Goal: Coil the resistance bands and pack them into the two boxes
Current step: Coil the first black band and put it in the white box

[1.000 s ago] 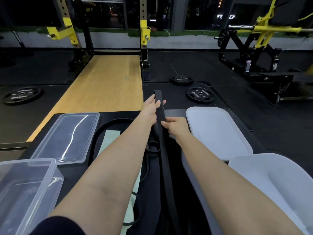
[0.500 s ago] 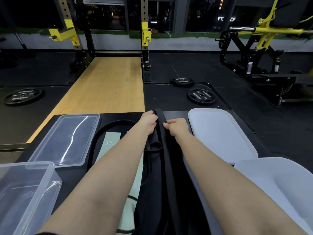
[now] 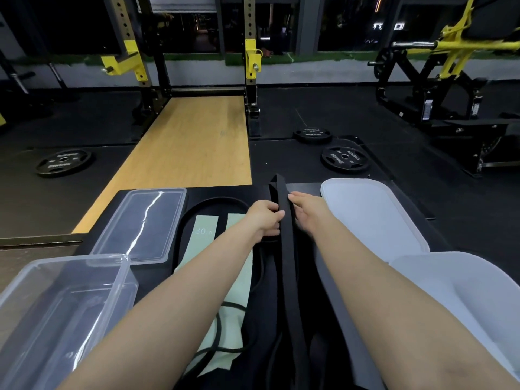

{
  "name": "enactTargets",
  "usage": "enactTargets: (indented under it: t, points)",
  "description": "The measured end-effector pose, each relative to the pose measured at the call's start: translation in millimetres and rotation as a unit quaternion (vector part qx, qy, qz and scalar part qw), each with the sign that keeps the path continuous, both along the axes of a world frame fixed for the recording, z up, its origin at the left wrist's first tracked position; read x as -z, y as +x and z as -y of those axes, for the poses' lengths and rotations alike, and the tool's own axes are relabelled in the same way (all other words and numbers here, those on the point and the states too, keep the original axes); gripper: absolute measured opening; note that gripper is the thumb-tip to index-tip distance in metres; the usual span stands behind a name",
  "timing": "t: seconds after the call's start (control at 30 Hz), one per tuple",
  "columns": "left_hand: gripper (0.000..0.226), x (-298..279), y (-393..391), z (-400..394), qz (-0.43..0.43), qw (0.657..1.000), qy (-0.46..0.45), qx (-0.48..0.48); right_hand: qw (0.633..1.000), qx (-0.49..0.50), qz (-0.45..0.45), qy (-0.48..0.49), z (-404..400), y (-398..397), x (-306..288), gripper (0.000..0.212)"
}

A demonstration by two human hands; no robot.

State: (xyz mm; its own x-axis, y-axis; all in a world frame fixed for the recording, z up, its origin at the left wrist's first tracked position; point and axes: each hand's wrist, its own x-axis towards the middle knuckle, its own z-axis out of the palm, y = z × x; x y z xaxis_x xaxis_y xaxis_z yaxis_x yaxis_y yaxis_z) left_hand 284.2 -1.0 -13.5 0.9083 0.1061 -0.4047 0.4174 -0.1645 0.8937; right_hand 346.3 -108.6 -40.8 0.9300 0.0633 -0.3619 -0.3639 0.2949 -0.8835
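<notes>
We record a dark rubber gym floor (image 3: 337,114) with a wooden lifting platform (image 3: 194,147) at centre, a black-and-yellow rack (image 3: 250,63) behind it, weight plates (image 3: 64,162) on the left and right, a plate-loaded machine (image 3: 439,80) at upper right, and dark windows (image 3: 183,23) along the top.

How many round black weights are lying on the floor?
3. One weight plate lies far left of the wooden platform, two lie right of it: a farther one and a nearer one. Others may be hidden.

Glossy clear plastic box (image 3: 64,311); matt, probably rubber, black band (image 3: 287,249).
</notes>
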Motion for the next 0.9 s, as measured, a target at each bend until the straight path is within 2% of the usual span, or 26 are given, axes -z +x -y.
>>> enactTargets:
  t: [0.07, 0.17, 0.27, 0.47, 0.67, 0.73, 0.83, 0.9]
  points:
    - [0.034, 0, -9, -1, -0.024, 1.000, -0.011, 0.010, 1.000, -0.002, 0.007, -0.007, 1, -4, -1, 0.014]
    - [0.027, 3, -18, 0, -0.028, 0.999, -0.032, 0.019, 0.999, -0.029, 0.005, -0.039, 3, -14, 0, 0.026]
    - [0.018, 0, -21, 4, 0.012, 0.998, -0.066, -0.021, 0.992, -0.080, 0.021, -0.094, 10, -39, -6, 0.022]
    - [0.023, -12, -21, 17, 0.049, 0.981, -0.144, -0.120, 0.978, -0.082, 0.064, -0.180, 29, -89, -2, 0.038]
    - [0.029, -21, -22, 26, 0.050, 0.955, -0.236, -0.172, 0.969, -0.092, 0.065, -0.221, 28, -113, 5, 0.037]
    - [0.029, -22, -29, 28, 0.051, 0.959, -0.234, -0.151, 0.971, -0.081, 0.070, -0.215, 25, -114, 4, 0.028]
    - [0.032, -23, -41, 21, 0.057, 0.978, -0.178, -0.095, 0.976, -0.083, 0.081, -0.185, 25, -116, -2, 0.010]
    - [0.032, -23, -52, 14, 0.052, 0.987, -0.141, -0.060, 0.977, -0.089, 0.083, -0.174, 25, -117, -8, 0.009]
